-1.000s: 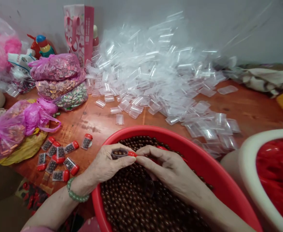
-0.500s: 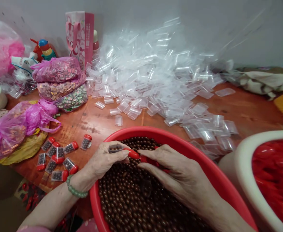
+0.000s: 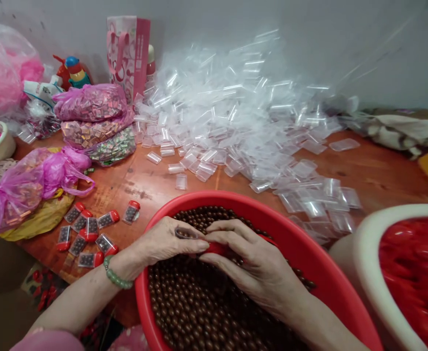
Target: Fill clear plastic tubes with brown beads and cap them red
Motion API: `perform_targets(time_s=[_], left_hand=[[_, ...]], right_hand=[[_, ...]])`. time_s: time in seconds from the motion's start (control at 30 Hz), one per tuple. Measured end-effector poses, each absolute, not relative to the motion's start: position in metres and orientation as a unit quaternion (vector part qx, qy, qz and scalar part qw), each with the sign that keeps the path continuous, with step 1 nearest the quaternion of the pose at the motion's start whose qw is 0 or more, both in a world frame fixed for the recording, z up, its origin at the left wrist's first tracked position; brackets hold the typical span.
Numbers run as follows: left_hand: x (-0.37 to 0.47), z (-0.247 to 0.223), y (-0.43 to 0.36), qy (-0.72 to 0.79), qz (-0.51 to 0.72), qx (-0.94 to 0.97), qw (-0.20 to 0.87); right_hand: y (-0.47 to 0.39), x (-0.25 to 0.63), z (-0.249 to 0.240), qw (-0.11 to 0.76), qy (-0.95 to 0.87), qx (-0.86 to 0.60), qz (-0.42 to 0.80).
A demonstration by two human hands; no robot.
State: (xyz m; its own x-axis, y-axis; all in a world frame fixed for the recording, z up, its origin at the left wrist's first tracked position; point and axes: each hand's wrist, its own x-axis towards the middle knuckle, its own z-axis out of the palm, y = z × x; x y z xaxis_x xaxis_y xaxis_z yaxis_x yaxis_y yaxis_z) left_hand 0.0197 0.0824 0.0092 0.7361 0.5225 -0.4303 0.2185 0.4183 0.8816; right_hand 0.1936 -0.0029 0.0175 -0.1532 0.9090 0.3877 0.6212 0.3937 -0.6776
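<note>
A clear plastic case (image 3: 185, 233), its open mouth towards the left, is pinched between the thumb and fingers of my left hand (image 3: 162, 242). Against the case's right end, the fingers of my right hand (image 3: 255, 258) close on a red cap (image 3: 216, 248), partly covered by them. Both hands are over the red basin (image 3: 232, 196), which is full of shiny dark brown balls (image 3: 184, 307). On the table to the left lie several filled clear cases (image 3: 105, 243) with red caps and dark balls inside.
A large heap of clear plastic cases (image 3: 228, 126) covers the back of the table (image 3: 126, 183). Pink bags of small packets (image 3: 94, 105) stand at left, near a paper gift bag (image 3: 126, 58). A white tub (image 3: 363, 234) of red pieces (image 3: 415, 273) is at right.
My right hand has moved left and up to the case, and its fingers now cover most of the red cap. The view has shifted slightly.
</note>
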Motion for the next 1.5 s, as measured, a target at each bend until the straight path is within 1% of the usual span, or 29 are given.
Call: perform_targets(time_s=[0.07, 0.2, 0.3, 0.4, 0.5, 0.6, 0.73, 1.0, 1.1, 1.2, 1.3, 1.4, 1.5], left_hand=[[0.019, 0.009, 0.082, 0.346, 0.105, 0.52, 0.774], [0.016, 0.009, 0.081, 0.302, 0.103, 0.47, 0.823], [0.015, 0.008, 0.08, 0.281, 0.08, 0.477, 0.829], [0.016, 0.008, 0.078, 0.279, 0.071, 0.493, 0.821], [0.018, 0.008, 0.076, 0.259, 0.077, 0.469, 0.841], [0.02, 0.008, 0.074, 0.262, 0.096, 0.423, 0.862], [0.02, 0.006, 0.072, 0.275, 0.118, 0.416, 0.859], [0.019, 0.004, 0.071, 0.244, 0.144, 0.449, 0.847], [0.019, 0.004, 0.072, 0.256, 0.139, 0.453, 0.842], [0.017, 0.005, 0.073, 0.249, 0.144, 0.448, 0.846], [0.016, 0.006, 0.074, 0.237, 0.15, 0.434, 0.856], [0.017, 0.005, 0.075, 0.238, 0.139, 0.397, 0.875], [0.019, 0.003, 0.074, 0.239, 0.147, 0.367, 0.887]], right_hand=[[-0.004, 0.195, 0.018, 0.403, -0.713, -0.537, 0.2], [-0.007, 0.198, 0.018, 0.432, -0.627, -0.579, 0.292], [-0.006, 0.196, 0.021, 0.486, -0.536, -0.603, 0.337], [0.0, 0.19, 0.024, 0.548, -0.455, -0.597, 0.37], [0.004, 0.18, 0.025, 0.587, -0.425, -0.583, 0.367], [0.005, 0.169, 0.023, 0.597, -0.452, -0.572, 0.335], [0.004, 0.159, 0.016, 0.578, -0.493, -0.583, 0.289], [0.005, 0.157, 0.007, 0.555, -0.518, -0.597, 0.26], [0.007, 0.162, 0.01, 0.505, -0.592, -0.595, 0.202], [0.009, 0.17, 0.012, 0.416, -0.708, -0.552, 0.143], [0.011, 0.173, 0.009, 0.344, -0.774, -0.524, 0.087], [0.013, 0.17, 0.002, 0.317, -0.789, -0.527, 0.012], [0.014, 0.165, -0.001, 0.309, -0.792, -0.523, -0.056]])
